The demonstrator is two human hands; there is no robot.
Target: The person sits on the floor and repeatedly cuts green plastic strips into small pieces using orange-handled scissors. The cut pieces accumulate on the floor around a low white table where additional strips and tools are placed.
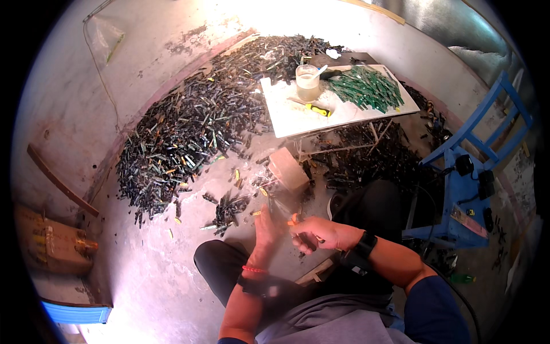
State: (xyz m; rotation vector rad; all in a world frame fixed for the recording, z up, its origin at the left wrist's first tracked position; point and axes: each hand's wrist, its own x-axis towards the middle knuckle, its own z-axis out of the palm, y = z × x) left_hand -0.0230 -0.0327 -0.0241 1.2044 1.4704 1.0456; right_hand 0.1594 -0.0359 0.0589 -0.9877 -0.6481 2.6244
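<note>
White-topped table [282, 121], upper right of centre, bearing a clear cup [307, 87], a yellow-and-black screwdriver [318, 109] and a pile of green strips [368, 89]. Grey floor [152, 266], bearing a broad heap of dark strips [186, 129], upper left; a smaller dark cluster [227, 211], left of centre; a tan block [288, 170], near centre; and a blue chair [448, 198], right.

Blue chair [455, 195] stands on R, cardbd box [63, 246] far L.

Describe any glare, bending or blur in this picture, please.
Head view: glare bleaches the far wall and brightens the floor at lower left; fisheye distortion bends edges toward the black rim; the area between the left hand and right hand looks hazy, hiding fine detail.
</note>
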